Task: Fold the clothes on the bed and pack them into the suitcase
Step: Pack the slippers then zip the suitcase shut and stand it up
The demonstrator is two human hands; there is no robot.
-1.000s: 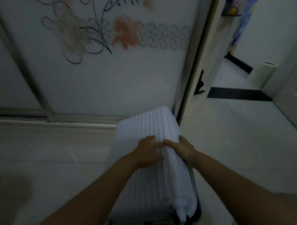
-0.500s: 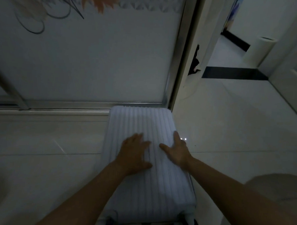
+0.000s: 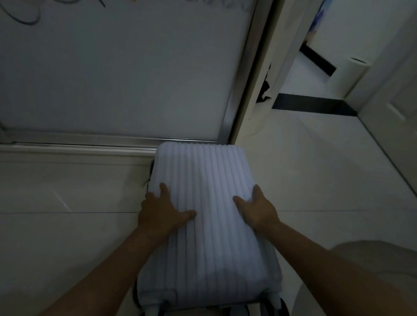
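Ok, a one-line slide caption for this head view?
Left hand and right hand hold the long sides of the closed ribbed suitcase lying flat on the tiled floor.

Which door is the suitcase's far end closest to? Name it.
The frosted sliding door with the floral print, straight ahead; the suitcase ends at its base. The white panelled door stands off to the right.
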